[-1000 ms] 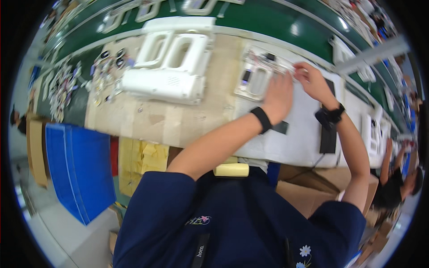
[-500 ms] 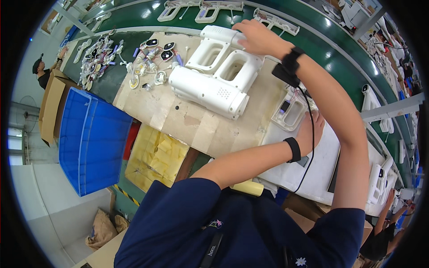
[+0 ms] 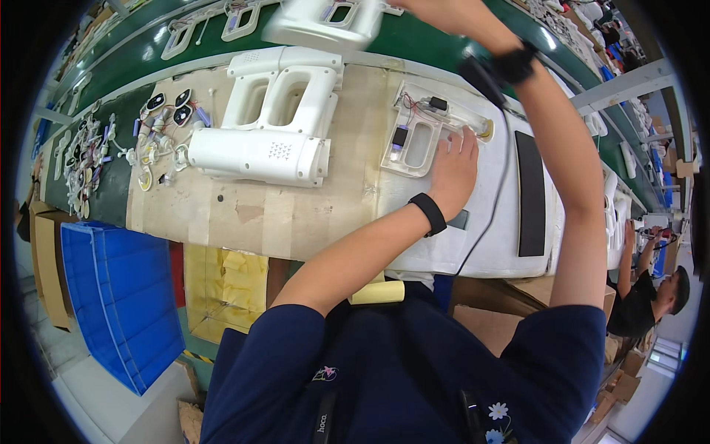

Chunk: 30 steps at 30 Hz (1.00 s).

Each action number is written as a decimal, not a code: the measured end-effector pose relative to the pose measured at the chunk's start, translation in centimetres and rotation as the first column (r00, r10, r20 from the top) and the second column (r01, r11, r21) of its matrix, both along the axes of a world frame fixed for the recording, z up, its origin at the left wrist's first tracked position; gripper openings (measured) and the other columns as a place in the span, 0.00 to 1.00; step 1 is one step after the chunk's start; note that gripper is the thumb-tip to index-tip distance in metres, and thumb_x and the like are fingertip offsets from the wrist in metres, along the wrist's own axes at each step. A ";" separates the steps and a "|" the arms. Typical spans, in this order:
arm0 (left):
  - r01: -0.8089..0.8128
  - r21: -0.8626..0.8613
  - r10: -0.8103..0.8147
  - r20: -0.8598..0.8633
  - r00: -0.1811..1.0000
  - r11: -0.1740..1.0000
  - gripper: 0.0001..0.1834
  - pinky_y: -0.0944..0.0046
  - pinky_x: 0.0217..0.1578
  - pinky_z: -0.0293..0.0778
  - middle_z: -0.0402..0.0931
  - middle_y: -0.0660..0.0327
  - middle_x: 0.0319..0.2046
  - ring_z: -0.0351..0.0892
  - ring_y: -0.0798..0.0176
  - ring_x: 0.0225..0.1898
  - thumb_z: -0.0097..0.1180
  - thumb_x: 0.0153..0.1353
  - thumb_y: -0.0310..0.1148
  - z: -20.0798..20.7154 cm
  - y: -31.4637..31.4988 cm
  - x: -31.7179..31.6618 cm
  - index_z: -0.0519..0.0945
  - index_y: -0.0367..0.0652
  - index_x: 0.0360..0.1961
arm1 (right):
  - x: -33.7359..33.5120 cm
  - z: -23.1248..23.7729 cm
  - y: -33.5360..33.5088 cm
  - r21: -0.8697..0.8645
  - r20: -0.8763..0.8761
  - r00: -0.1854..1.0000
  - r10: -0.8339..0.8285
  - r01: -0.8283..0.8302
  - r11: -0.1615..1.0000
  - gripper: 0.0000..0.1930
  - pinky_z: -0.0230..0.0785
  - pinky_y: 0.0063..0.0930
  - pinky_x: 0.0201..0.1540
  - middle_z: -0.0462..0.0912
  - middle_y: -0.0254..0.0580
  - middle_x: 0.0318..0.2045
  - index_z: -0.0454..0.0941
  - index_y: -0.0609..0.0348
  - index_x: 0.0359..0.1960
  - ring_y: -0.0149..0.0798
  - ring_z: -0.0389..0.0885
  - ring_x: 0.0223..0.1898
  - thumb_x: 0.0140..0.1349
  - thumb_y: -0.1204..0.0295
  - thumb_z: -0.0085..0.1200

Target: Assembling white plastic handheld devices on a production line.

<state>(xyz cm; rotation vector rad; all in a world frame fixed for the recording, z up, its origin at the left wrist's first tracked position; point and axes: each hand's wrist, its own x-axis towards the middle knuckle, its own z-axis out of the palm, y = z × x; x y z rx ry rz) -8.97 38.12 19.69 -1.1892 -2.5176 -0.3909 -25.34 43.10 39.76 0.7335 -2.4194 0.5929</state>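
Stretching forward, the right hand grips a blurred white plastic casing. Well apart, the left hand rests, fingers extended, against an open wired housing.

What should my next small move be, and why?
Probably bring the white shell toward the open housing: your right hand seems to hold the shell, blurred, above the green belt, while your left hand rests at the housing, whose wires lie exposed.

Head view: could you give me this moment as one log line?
left hand: at open wired casing half | right hand: holding raised casing, grip partly cropped | other white casings: on workbench
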 end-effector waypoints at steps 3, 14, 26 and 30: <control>-0.037 -0.041 0.036 -0.032 0.999 0.998 0.28 0.56 0.52 0.62 0.61 0.52 0.63 0.64 0.53 0.57 0.48 0.59 0.34 0.1 0.9 0.9 0.68 0.34 0.62 | 4.6 -4.5 7.3 0.116 0.221 0.946 -0.237 0.216 0.970 0.27 0.69 0.40 0.51 0.79 0.53 0.47 0.71 0.60 0.58 0.51 0.78 0.46 0.55 0.75 0.60; -0.145 -0.053 0.145 0.009 0.989 0.988 0.29 0.63 0.46 0.68 0.61 0.52 0.61 0.67 0.56 0.48 0.49 0.55 0.31 0.2 2.1 2.8 0.69 0.32 0.59 | 14.3 -10.5 8.8 0.152 0.424 0.847 -0.321 0.283 0.947 0.31 0.62 0.40 0.59 0.76 0.48 0.51 0.71 0.55 0.60 0.53 0.70 0.53 0.50 0.80 0.60; -0.186 -0.082 0.190 0.047 0.981 0.979 0.24 0.64 0.41 0.65 0.65 0.54 0.52 0.67 0.58 0.40 0.50 0.55 0.31 0.4 2.1 2.8 0.72 0.35 0.54 | 13.4 -11.5 8.1 0.131 0.458 0.845 -0.277 0.244 0.961 0.30 0.61 0.39 0.61 0.75 0.50 0.53 0.72 0.56 0.59 0.53 0.70 0.54 0.50 0.80 0.61; -0.171 -0.103 0.180 0.083 0.980 0.980 0.23 0.63 0.41 0.64 0.66 0.54 0.51 0.66 0.58 0.41 0.50 0.56 0.31 0.7 2.4 3.1 0.73 0.36 0.53 | 13.3 -12.1 8.2 0.135 0.454 0.846 -0.278 0.243 0.961 0.29 0.63 0.37 0.57 0.76 0.48 0.49 0.74 0.56 0.58 0.52 0.71 0.50 0.50 0.79 0.61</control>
